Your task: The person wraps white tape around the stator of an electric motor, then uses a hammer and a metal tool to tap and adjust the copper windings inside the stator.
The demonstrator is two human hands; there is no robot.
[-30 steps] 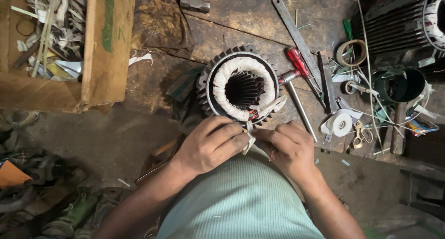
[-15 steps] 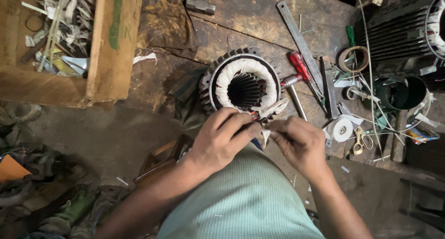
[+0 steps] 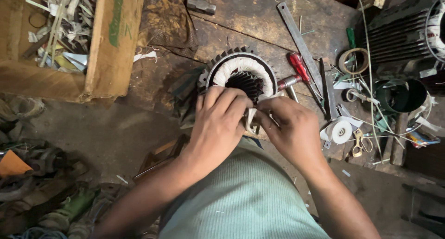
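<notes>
Far left: cardboard box [image 3: 113, 44] of white scraps and offcuts, parked off the bench, clear of work. Centre: motor stator [image 3: 241, 74] lying face-up on worn wooden bench [image 3: 222, 30], bore up so white-wrapped windings reachable. Left hand [image 3: 215, 125] curled over near rim, pinching white insulation strip [image 3: 251, 119] against it. Right hand [image 3: 289, 128] fingers closed on same strip from other side, just beside left. Further right, within reach: red-handled screwdriver [image 3: 296, 66], steel ruler [image 3: 299, 40], white tape roll [image 3: 341, 130], scissors [image 3: 359, 144].
</notes>
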